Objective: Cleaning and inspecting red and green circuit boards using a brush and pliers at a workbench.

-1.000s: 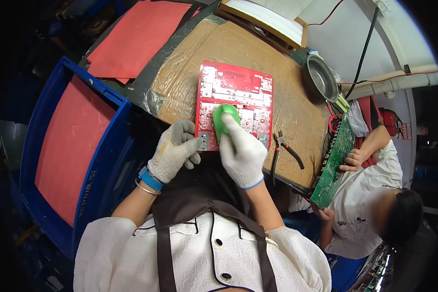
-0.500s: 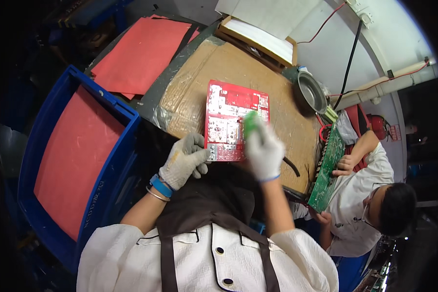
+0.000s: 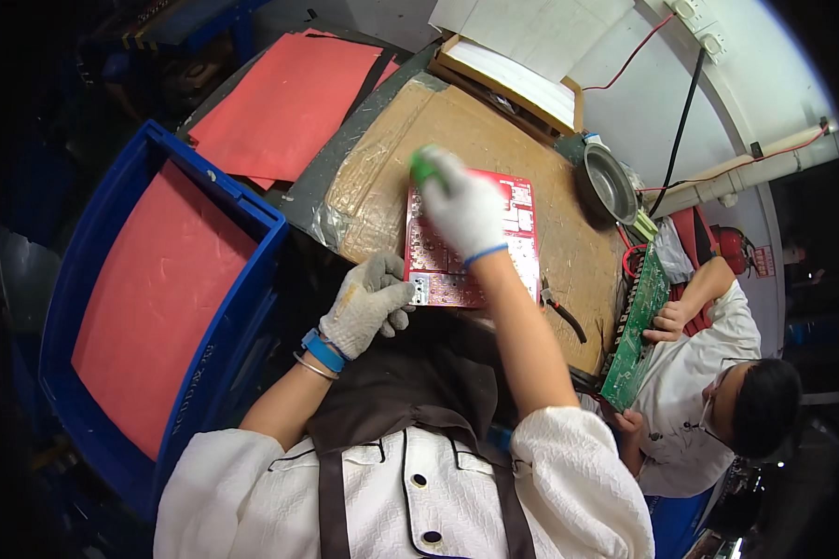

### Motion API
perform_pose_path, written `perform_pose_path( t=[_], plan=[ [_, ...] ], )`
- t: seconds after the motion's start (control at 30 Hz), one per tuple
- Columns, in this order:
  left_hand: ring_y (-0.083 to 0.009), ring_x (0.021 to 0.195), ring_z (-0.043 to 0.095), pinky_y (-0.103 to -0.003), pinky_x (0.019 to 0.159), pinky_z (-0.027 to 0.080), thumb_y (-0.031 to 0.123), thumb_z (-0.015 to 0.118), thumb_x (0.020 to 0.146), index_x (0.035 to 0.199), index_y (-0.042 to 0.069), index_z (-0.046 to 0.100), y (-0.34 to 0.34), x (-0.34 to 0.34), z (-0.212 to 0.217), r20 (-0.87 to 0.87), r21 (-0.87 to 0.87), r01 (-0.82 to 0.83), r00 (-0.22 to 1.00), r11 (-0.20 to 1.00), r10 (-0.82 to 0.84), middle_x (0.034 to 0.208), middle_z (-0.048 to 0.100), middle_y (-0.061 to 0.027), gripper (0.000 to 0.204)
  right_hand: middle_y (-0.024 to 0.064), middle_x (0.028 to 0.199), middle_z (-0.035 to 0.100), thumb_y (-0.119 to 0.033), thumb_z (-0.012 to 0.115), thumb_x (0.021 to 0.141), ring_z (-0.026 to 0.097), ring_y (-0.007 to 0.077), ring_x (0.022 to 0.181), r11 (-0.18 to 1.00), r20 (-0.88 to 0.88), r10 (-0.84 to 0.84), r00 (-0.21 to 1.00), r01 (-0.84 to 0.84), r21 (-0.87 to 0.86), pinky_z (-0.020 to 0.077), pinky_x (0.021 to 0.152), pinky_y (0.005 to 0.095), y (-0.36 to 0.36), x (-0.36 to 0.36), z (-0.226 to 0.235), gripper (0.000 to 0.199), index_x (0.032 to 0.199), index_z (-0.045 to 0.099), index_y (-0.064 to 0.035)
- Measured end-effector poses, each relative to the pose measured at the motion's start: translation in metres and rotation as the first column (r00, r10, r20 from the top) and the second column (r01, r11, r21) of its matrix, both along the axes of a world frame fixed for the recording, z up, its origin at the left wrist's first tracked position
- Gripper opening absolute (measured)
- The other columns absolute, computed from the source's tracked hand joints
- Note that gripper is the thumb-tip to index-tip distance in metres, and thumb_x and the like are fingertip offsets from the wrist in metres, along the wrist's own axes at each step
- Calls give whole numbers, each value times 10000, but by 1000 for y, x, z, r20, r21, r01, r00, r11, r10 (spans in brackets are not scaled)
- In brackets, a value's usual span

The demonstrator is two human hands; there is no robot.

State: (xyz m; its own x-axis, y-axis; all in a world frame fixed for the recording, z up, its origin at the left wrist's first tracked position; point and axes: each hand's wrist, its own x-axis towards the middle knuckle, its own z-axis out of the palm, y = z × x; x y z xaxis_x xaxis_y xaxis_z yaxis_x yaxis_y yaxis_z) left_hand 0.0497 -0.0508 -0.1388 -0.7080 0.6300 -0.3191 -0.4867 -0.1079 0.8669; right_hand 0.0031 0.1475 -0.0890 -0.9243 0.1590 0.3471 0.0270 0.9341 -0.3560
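A red circuit board (image 3: 431, 250) with white and silvery patches lies at the near side of the cardboard-covered bench. My left hand (image 3: 368, 303), in a pale knitted glove, grips the board's near left corner between thumb and fingers. Over the board's far left part is my right hand (image 3: 466, 210), in a white glove, closed around a small green thing (image 3: 426, 166). Motion blurs the green thing, so I cannot tell its kind or whether it touches the board. My right forearm crosses the board's near right part.
Pliers (image 3: 565, 317) lie right of the board. A metal bowl (image 3: 608, 182) stands at the far right, a box (image 3: 513, 79) at the back. Red sheets (image 3: 289, 107) are far left; a blue bin (image 3: 275, 228) stands left. At right a co-worker holds a green circuit board (image 3: 639, 326).
My right hand has swept leftward and away from me across the board with the green thing. My left hand stays on the corner. The view has shifted slightly.
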Motion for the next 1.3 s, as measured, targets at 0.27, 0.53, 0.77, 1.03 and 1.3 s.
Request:
perform_pose_path(
  t=[0.27, 0.53, 0.77, 1.03, 1.3],
  plan=[
    [-102, 532, 597, -222, 425, 454, 202, 716, 891, 1132, 17, 580, -3, -3, 4, -13, -80, -1, 1000, 997, 0, 804, 647, -63, 333, 182, 908, 760, -308, 652, 978, 750, 382, 832, 985, 68, 170, 983, -168, -35, 609, 758, 468, -26, 18, 14, 286, 1247, 720, -237],
    [-97, 525, 579, -219, 422, 430, 206, 727, 885, 1132, 30, 582, 1, -4, 7, -27, -65, 33, 999, 997, -35, 809, 643, -60, 335, 181, 973, 758, -284, 648, 953, 746, 381, 856, 992, 30, 128, 991, -127, -24, 601, 789, 490, -9, 14, 0, 309, 1252, 707, -237],
    [-120, 565, 621, -243, 462, 509, 208, 683, 939, 1103, 7, 577, -14, -22, 21, -71, -110, 130, 988, 985, -138, 815, 639, -66, 280, 194, 1076, 753, -343, 616, 975, 727, 401, 999, 980, 87, -198, 976, 195, 36, 582, 865, 446, 82, 6, 20, 347, 1277, 711, -203],
    [-83, 672, 608, -215, 506, 491, 335, 655, 993, 1460, -22, 464, 26, -109, 24, -332, -160, 170, 918, 972, -215, 925, 650, -63, 618, 199, 1037, 751, -270, 651, 973, 746, 384, 931, 997, 56, 42, 998, -38, -73, 590, 823, 430, 80, 34, 20, 336, 1302, 698, -227],
    [-52, 713, 585, -196, 523, 461, 280, 676, 942, 1562, 29, 414, 32, -107, 25, -323, -174, 263, 895, 949, -307, 1061, 687, -40, 718, 213, 1057, 738, -255, 632, 965, 741, 391, 900, 978, 155, 207, 966, -203, -42, 604, 801, 418, 49, -17, 28, 375, 1336, 686, -238]
  ],
)
